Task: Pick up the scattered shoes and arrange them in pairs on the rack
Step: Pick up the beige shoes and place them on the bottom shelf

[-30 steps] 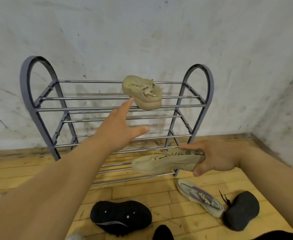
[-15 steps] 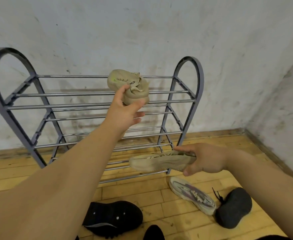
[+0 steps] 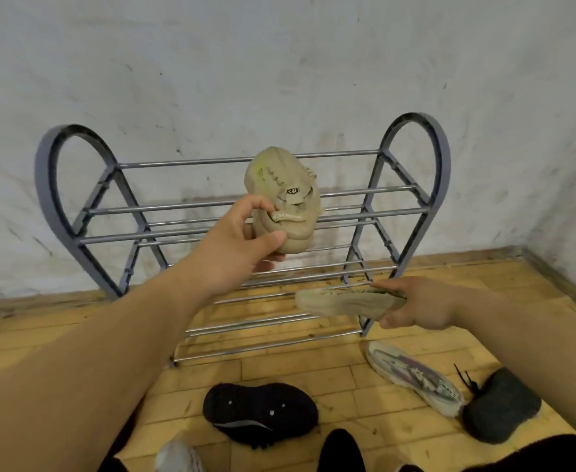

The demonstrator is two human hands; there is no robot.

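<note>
Head cam: looks down at rack, both forearms reach in from the bottom.
Rack [image 3: 43,178]: grey frame w/ arched ends, chrome rails in tiers, stands on wood floor [image 3: 331,369] against scuffed white wall [image 3: 280,63].
L hand [image 3: 242,247]: grasps tan shoe #1 [image 3: 283,199], thumb on the near side, fingers curled round under it.
Tan shoe #1: at rack's top tier, about mid-width, tilted w/ one end up by the back rail. Can't tell if it bears on the rails or hangs in the grip.
R hand [image 3: 422,304]: pinches tan shoe #2 [image 3: 344,303] by one end, fingers on top, thumb below.
Tan shoe #2: held roughly level, free end pointing left, in front of rack's lower tiers near the right leg, off the floor.
Black shoe [image 3: 261,415]: on floor in front of rack, white dots and a pale stripe on it.
White/purple shoe [image 3: 412,376]: on floor just right of rack's front corner, lying at a slant.
Dark grey shoe [image 3: 501,405]: on floor, touching the white/purple one's near end, black laces sticking up.
Pale shoe [image 3: 177,458]: bottom edge, only part in frame.
</note>
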